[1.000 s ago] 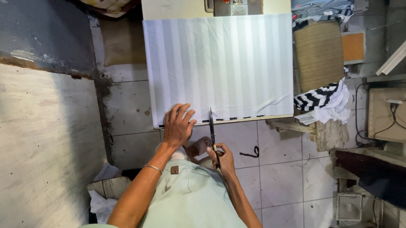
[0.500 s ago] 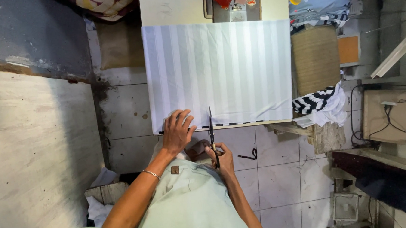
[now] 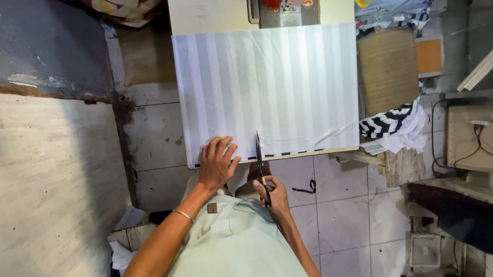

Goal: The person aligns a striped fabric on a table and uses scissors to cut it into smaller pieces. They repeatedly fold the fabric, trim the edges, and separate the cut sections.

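A white cloth with faint stripes [image 3: 271, 89] lies flat over a table top, its near edge hanging at the table's front. My left hand [image 3: 217, 164] rests flat on the cloth's near edge with fingers spread. To its right, my right hand [image 3: 272, 193] grips the handles of black scissors [image 3: 260, 161]. The blades point away from me and their tip lies on the cloth's near edge. A thin bracelet sits on my left wrist.
A sewing machine [image 3: 284, 3] stands at the table's far end. A woven stool [image 3: 386, 70] and a black-and-white striped cloth [image 3: 390, 124] are to the right. A grey slab [image 3: 36, 183] fills the left. A scrap of black thread [image 3: 306, 187] lies on the tiled floor.
The scissors have edged slightly further onto the cloth's near edge. My left hand stays flat on the cloth. The view has shifted a little.
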